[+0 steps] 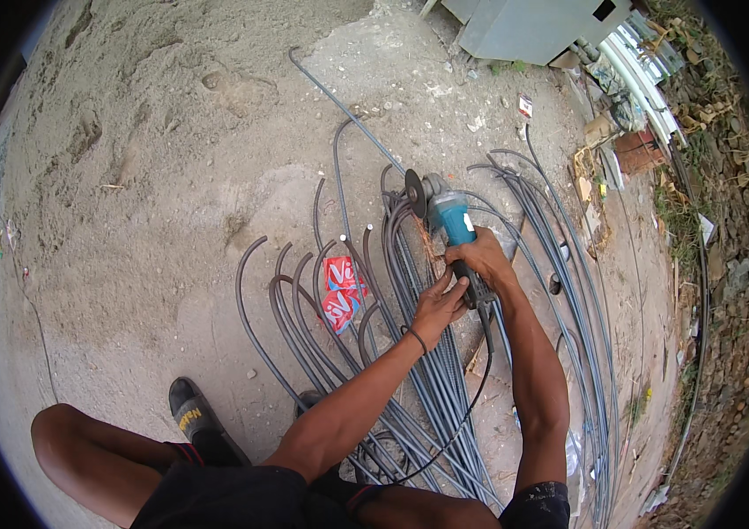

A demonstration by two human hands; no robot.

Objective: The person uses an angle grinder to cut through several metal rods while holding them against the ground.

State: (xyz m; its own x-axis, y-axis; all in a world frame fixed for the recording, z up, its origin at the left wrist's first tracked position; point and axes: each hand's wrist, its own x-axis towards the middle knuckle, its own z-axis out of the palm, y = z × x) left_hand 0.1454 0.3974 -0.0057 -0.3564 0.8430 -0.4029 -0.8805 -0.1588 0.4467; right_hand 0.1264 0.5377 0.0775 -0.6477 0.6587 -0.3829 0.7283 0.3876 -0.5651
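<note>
With both hands I hold a teal angle grinder (456, 226) above a bundle of long steel rods. My right hand (485, 257) wraps around the body behind the teal part. My left hand (440, 307) is closed on the black rear handle, beside the right. At the far end, the grinder's dark disc (415, 193) stands on edge by the rods' bent ends. Orange streaks like sparks show just below the disc. From the handle a black cord (487, 357) runs down over the steel rods (445, 397), several of which end in hooks.
Another group of rods (582, 282) lies to the right. A red wrapper (341, 294) rests among the hooked ends at left. A grey metal box (542, 31), white pipes (637, 79) and red bricks (639, 152) are at the far right. My shoe (194, 406) is on the sandy ground.
</note>
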